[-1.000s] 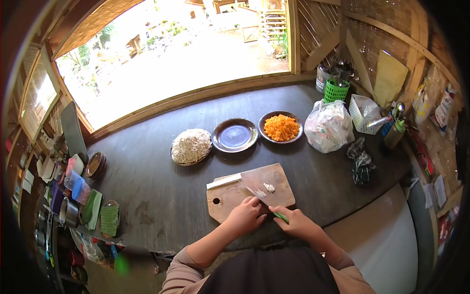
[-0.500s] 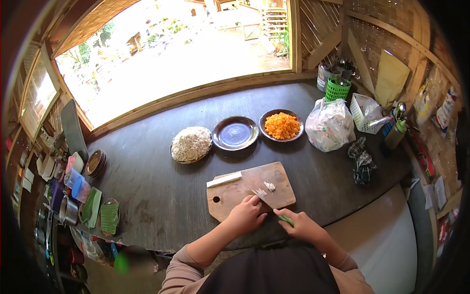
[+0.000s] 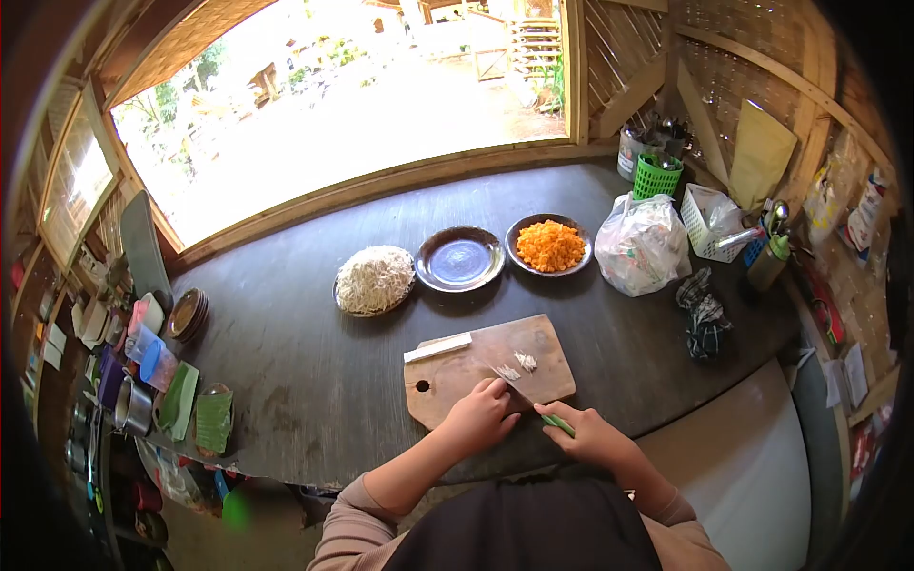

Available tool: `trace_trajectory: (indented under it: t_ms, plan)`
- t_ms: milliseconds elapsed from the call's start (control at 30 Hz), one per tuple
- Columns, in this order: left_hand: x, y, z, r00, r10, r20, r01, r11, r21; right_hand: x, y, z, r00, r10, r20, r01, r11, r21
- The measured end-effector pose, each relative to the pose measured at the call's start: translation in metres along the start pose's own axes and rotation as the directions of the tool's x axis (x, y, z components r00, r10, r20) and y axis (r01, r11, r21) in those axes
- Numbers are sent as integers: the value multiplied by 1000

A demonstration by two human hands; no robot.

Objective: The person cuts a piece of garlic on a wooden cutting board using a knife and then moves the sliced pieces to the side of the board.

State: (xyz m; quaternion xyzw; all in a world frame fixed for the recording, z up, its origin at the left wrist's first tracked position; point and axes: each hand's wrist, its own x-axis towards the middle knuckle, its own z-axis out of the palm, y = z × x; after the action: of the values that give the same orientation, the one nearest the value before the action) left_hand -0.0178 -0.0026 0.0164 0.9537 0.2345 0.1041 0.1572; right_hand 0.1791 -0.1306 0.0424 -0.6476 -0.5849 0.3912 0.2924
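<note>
My left hand (image 3: 483, 414) rests on the wooden cutting board (image 3: 457, 388), fingers curled and pressed together. At its fingertips, thin white food strips (image 3: 508, 373) lie beside the knife blade; what is under the fingers is mostly hidden. My right hand (image 3: 592, 438) is wrapped round the green handle of a kitchen knife (image 3: 559, 424). Its blade points up and left across the board, close to the left fingers. A small pile of cut white slivers (image 3: 526, 362) sits just beyond the blade. Along the board's far left edge lies a longer white piece of food (image 3: 438, 347).
Beyond the board stand a plate heaped with white shreds (image 3: 374, 279), a dark plate (image 3: 460, 259) and a bowl of orange diced pieces (image 3: 550, 246). To the right are a plastic bag (image 3: 643, 245) and a dark checked cloth (image 3: 703, 319). Banana-leaf pieces (image 3: 213, 421) lie at left.
The knife and right hand have shifted very slightly. The left hand stays at the same spot on the board, and the food looks the same.
</note>
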Motion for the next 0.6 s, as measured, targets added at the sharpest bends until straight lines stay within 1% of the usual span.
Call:
trace_trajectory:
  t_ms: [100,167,300,367,400,467,567,600]
  plan:
    - [0,0,1,1000,-20,1,20,1000,12,-4,-1,-2,1000,-11,-3,11,1000,27]
    - [1,-1,1,1000,-27,1,27,999,19,-5,-5,-4,999,42,22,-42,999,16]
    - [1,-2,1,1000,-17,18,16,999,34,-3,-2,-1,1000,5,1,-5,1000,28]
    - [1,-2,2,1000,-16,24,15,999,35,2,2,2,1000,-27,-1,27,1000,2]
    - [0,-2,3,1000,-15,4,15,1000,11,6,7,7,1000,-26,-2,26,1000,3]
    - [1,-3,4,1000,-15,-17,15,1000,-11,14,14,17,975,-203,-94,204,979,4]
    - [1,-7,5,1000,5,-15,-5,1000,-10,18,6,17,976,-194,-101,197,980,13]
    - [1,-7,4,1000,8,-20,-9,999,-34,18,9,18,976,-195,-101,198,980,13]
